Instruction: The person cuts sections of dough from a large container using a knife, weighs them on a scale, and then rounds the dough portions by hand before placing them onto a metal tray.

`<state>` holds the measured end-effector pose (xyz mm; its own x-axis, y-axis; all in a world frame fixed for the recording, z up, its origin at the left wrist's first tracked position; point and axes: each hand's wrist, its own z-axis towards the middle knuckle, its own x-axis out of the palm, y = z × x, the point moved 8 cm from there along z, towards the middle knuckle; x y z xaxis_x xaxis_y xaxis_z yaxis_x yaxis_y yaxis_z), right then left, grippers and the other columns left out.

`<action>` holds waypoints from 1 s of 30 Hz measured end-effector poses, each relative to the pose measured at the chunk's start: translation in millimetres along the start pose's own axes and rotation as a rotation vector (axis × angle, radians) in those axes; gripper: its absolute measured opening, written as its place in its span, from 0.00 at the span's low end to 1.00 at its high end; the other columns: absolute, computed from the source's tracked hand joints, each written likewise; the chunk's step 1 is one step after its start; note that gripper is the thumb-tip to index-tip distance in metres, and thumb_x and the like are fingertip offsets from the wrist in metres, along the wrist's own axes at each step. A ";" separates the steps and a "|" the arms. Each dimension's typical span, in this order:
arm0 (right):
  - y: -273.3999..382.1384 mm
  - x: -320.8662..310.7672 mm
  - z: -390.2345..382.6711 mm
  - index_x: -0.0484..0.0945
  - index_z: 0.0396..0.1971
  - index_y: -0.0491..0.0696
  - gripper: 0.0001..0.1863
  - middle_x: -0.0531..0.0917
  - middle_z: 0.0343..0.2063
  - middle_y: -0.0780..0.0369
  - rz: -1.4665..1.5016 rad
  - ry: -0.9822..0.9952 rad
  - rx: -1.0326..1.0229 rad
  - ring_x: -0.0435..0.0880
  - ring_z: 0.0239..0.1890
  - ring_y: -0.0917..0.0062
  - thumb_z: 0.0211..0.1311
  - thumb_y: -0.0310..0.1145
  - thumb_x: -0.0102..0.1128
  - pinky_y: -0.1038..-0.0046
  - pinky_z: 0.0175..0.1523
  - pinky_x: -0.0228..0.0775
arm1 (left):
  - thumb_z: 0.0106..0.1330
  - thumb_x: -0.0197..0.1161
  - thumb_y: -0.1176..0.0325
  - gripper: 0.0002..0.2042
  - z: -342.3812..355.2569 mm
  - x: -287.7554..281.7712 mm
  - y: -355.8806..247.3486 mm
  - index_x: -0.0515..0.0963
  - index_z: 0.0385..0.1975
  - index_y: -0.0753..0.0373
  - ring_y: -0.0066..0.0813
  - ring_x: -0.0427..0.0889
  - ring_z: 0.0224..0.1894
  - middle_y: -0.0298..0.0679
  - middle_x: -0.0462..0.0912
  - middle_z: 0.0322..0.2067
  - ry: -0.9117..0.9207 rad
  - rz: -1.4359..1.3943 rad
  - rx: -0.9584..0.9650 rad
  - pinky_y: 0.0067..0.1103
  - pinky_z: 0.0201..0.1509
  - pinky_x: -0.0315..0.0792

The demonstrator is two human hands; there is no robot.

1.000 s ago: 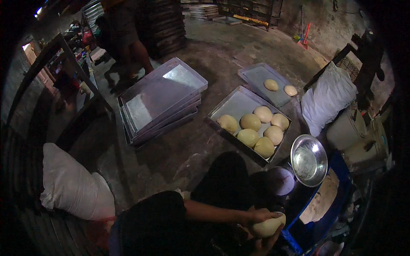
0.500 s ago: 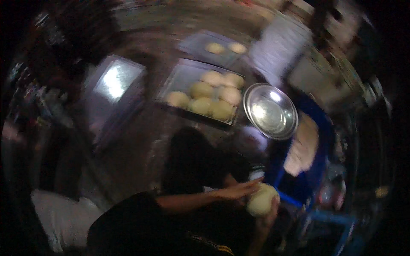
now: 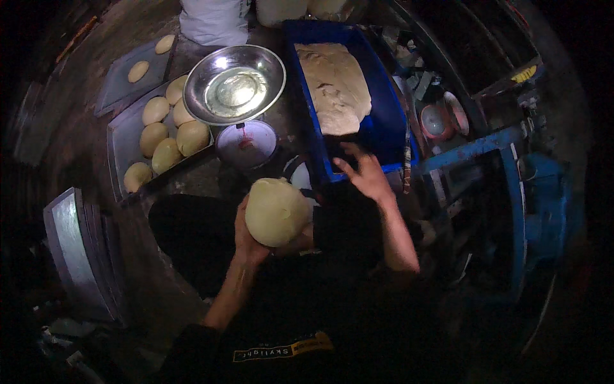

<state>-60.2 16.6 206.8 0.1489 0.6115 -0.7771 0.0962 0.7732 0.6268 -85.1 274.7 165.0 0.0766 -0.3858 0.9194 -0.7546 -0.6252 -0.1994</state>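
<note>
A round pale dough ball (image 3: pixel 277 211) rests in my left hand (image 3: pixel 252 233), whose fingers cup its side and underside, partly hidden by it. My right hand (image 3: pixel 361 166) is open, fingers spread, over the near end of a blue tub (image 3: pixel 390 121) holding a slab of pale dough (image 3: pixel 329 83), just short of the dough. Behind the ball stand a shiny steel bowl (image 3: pixel 233 86) and, below it, a round pale dish or lid (image 3: pixel 230 144). To their left is a metal tray (image 3: pixel 123 160) with several dough balls.
A second tray (image 3: pixel 118 89) with two dough balls lies at the back left, stacked trays (image 3: pixel 73 249) at the lower left. A white sack (image 3: pixel 214 16) stands behind the bowl. At the right are a blue metal frame (image 3: pixel 473 144) and clutter with a round pinkish object (image 3: pixel 435 118).
The view has turned right and down toward the tub. My right hand has left the dough ball and moved up to the tub, fingers spreading. The ball stays in my left hand.
</note>
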 end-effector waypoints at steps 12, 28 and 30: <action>-36.5 64.1 18.9 0.80 0.46 0.36 0.46 0.84 0.40 0.46 -0.234 0.788 0.054 0.82 0.48 0.53 0.54 0.72 0.56 0.60 0.55 0.72 | 0.74 0.41 0.46 0.27 -9.1 -62.0 -20.2 0.67 0.65 0.56 0.44 0.73 0.64 0.42 0.72 0.63 -0.163 0.076 0.062 0.46 0.65 0.69; 67.4 30.3 -4.1 0.69 0.59 0.35 0.34 0.74 0.56 0.41 -0.056 0.083 -0.050 0.72 0.61 0.48 0.70 0.53 0.50 0.58 0.67 0.61 | 0.76 0.36 0.51 0.25 36.3 -29.9 -12.8 0.69 0.61 0.61 0.44 0.78 0.58 0.45 0.77 0.57 -0.062 0.073 0.094 0.45 0.60 0.74; 123.5 57.2 -29.3 0.63 0.64 0.36 0.34 0.67 0.63 0.42 0.153 0.173 -0.275 0.65 0.67 0.50 0.70 0.48 0.53 0.60 0.71 0.57 | 0.76 0.37 0.52 0.24 43.3 -39.2 -13.2 0.69 0.60 0.61 0.43 0.79 0.57 0.45 0.78 0.56 -0.059 0.071 0.138 0.42 0.60 0.74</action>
<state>-68.7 152.0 238.2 -0.0301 0.7252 -0.6879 -0.1867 0.6721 0.7166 -49.9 268.6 116.8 0.0676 -0.4688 0.8807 -0.6631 -0.6806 -0.3115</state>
